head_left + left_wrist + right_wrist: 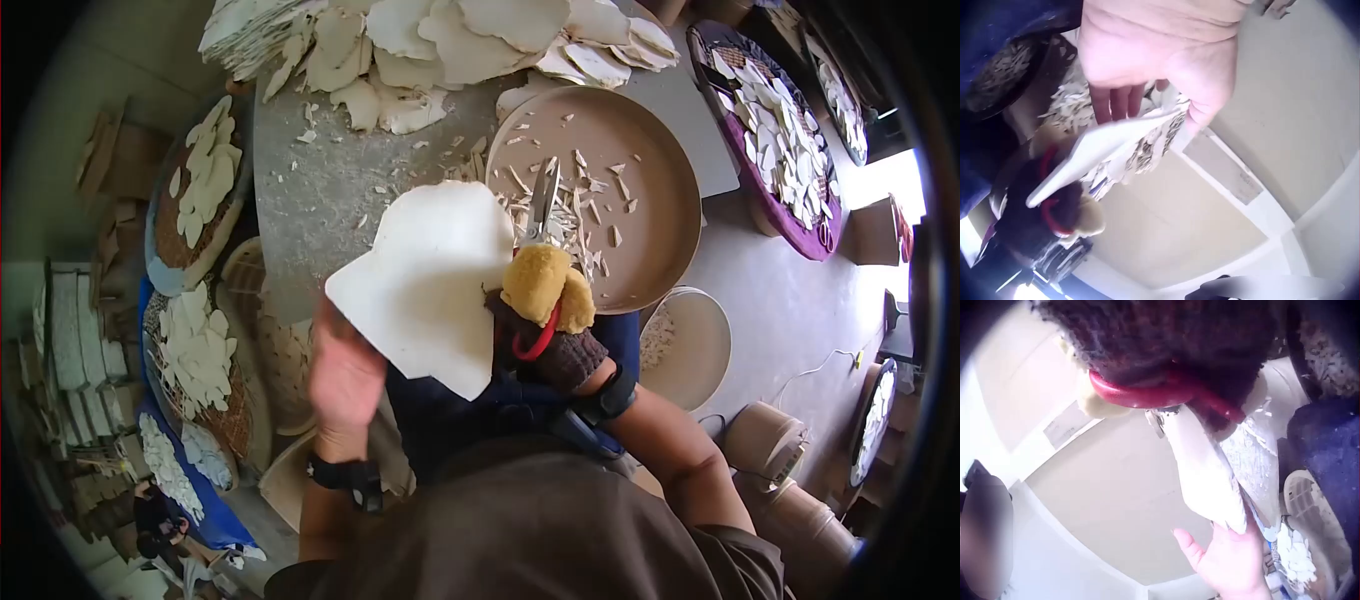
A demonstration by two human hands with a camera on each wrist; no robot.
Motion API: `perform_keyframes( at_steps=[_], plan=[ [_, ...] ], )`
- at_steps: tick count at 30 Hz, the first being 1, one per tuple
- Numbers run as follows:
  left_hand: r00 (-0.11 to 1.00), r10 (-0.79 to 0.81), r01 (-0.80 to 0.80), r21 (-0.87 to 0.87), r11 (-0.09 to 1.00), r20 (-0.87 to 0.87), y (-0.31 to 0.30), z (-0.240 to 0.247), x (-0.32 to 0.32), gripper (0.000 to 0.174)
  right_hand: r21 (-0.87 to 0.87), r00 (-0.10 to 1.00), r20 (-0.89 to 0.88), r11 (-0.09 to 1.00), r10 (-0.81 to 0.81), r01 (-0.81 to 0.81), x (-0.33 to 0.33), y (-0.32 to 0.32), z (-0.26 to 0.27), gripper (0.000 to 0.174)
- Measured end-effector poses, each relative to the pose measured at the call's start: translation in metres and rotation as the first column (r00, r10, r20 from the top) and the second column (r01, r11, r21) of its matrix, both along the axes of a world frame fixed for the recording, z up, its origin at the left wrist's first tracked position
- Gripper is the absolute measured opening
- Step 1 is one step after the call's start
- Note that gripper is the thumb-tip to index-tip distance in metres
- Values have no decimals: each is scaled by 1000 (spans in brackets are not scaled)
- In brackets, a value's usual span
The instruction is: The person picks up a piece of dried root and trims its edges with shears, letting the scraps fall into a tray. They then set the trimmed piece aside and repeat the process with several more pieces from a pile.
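Observation:
A large white sheet piece (425, 285) with an irregular outline lies between the hands. My bare left hand (345, 375) holds its left edge, thumb on one face and fingers on the other, as the left wrist view shows. My right hand (550, 340), in a dark knitted glove with yellow finger covers (535, 282), grips red-handled scissors (543, 200) at the sheet's right edge. The blades point away from me over a round brown tray (650, 235). In the right wrist view the red handle (1141, 397) shows under the glove, beside the sheet (1200, 469).
Stacked white pieces (480, 40) lie at the table's far side, with scraps scattered on the grey table (300, 215). Small offcuts are in the tray. A white bucket (700, 350) stands at the right, below the tray. Baskets of white pieces (195, 345) stand on the left.

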State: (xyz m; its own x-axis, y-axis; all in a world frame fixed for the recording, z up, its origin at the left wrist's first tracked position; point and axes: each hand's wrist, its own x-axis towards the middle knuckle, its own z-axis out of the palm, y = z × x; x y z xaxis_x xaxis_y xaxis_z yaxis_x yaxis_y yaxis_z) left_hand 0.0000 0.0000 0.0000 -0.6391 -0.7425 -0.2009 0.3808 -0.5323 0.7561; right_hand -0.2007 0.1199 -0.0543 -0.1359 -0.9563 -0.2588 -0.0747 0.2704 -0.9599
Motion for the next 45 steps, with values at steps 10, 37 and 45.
perform_keyframes(
  at_steps=[10,37,45],
  plan=[
    [944,207,-187,-98,977,258,8,-18,-4,45,-375,990,-130,927,-57,4,-3,1,-19,31],
    [935,196,-144,-191,971,295,27,-28,-3,50,-97,611,784,950,-111,297,20,4,-29,25],
    [906,308,-245,-232,941,291,19,-20,-9,60,-57,323,946,967,-27,250,17,5,-30,26]
  ],
)
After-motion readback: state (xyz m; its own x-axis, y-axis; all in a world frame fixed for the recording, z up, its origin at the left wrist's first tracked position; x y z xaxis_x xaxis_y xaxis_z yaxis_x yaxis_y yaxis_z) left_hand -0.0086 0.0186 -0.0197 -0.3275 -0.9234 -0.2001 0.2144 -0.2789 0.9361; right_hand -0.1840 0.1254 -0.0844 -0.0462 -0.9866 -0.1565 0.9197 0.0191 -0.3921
